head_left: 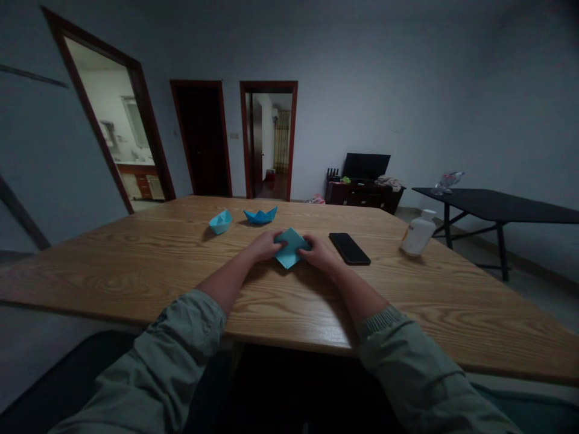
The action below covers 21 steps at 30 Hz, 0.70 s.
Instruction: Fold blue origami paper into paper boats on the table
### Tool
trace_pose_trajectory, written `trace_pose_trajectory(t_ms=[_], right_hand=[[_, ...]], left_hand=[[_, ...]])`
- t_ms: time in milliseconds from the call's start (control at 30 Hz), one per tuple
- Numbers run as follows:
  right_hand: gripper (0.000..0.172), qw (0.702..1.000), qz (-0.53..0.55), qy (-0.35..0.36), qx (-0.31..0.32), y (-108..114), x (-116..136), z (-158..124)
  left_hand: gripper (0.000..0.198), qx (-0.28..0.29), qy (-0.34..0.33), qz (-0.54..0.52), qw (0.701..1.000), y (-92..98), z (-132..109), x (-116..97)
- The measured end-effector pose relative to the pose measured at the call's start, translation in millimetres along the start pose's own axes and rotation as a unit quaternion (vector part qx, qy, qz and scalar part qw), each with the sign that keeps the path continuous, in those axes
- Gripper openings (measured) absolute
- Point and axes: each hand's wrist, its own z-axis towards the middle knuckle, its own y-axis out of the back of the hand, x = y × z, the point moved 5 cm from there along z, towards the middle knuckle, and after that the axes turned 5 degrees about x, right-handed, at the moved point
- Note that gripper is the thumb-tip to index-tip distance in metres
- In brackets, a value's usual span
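Observation:
A folded light-blue paper point(289, 248) lies on the wooden table point(149, 265) in front of me, turned like a diamond. My left hand point(265, 245) pinches its left corner with fingers closed. My right hand point(319, 252) grips its right side the same way. Behind them stand two finished paper boats: a pale blue one point(221, 221) and a darker blue one point(260, 215).
A black phone point(349, 248) lies flat just right of my right hand. A white bottle point(418, 233) stands further right near the table edge. A black side table point(497, 206), a dark cabinet with a screen point(364, 181) and three doorways line the far wall.

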Motion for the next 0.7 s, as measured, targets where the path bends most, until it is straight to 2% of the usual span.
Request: trace_pose_trajectory(t_ms=[100, 233, 367, 567, 700], right_hand=[[0.032, 0.993, 0.107, -0.021, -0.04, 6, -1, 3], [0.034, 0.975, 0.215, -0.042, -0.038, 7, 0, 4], [0.03, 0.959, 0.278, -0.057, -0.029, 5, 0, 3], [0.039, 0.937, 0.337, -0.068, -0.055, 10, -5, 2], [0.038, 0.932, 0.352, -0.068, -0.058, 9, -8, 3]], left_hand=[[0.029, -0.053, 0.008, -0.064, 0.997, 8.2, 2, -1], [0.029, -0.093, 0.01, -0.141, 0.985, 13.7, 4, 0], [0.04, -0.1, 0.024, -0.212, 0.972, 12.1, 7, 5], [0.067, -0.098, 0.09, -0.278, 0.951, 6.8, 6, 14], [0.064, -0.061, 0.107, -0.322, 0.939, -0.7, 3, 9]])
